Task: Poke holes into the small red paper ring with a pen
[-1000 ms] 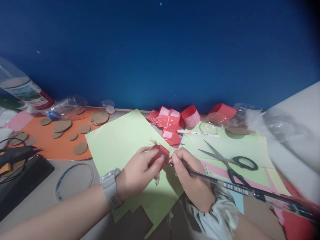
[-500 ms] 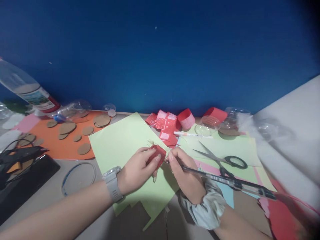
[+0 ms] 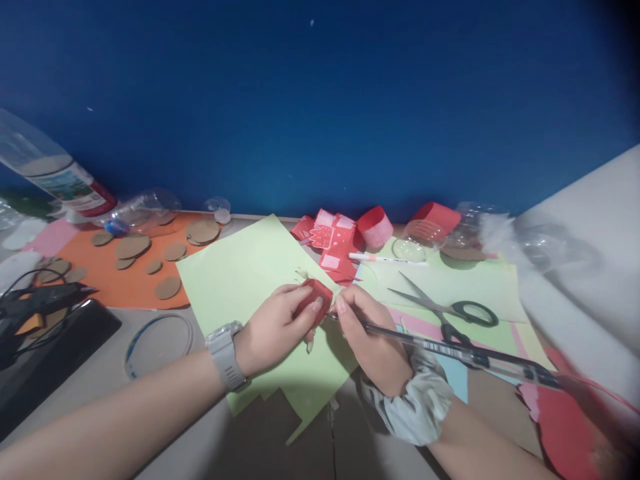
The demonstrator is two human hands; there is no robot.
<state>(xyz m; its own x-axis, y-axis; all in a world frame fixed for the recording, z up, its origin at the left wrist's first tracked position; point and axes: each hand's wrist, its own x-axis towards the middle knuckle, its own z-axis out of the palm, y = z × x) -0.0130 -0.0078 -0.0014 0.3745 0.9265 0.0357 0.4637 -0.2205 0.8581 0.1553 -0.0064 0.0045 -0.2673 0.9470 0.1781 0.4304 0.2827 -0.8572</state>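
My left hand (image 3: 280, 327) is closed on a small red paper piece (image 3: 320, 297), thumb pressed on its face. Pale frayed bits stick out above and below it. My right hand (image 3: 373, 333) grips a pen (image 3: 445, 351) with a clear barrel and dark end, its tip touching or close to the red piece's lower right edge. The fingers partly hide the tip. Under both hands lies a light green paper sheet (image 3: 235, 267). Black-handled scissors (image 3: 440, 310) lie spread to the right, partly behind the pen.
Cardboard discs (image 3: 133, 247) rest on an orange sheet (image 3: 113, 287) at left, near a glue gun (image 3: 40, 307), a black phone-like slab (image 3: 60, 367) and a plastic bottle (image 3: 65, 180). Red paper pieces (image 3: 340, 243) and a white marker (image 3: 385, 259) lie behind the hands. A blue wall (image 3: 320, 107) rises behind.
The view has shifted slightly, so most objects sit a little higher. Both hands keep their holds on the red paper piece and the pen, with hardly any movement.
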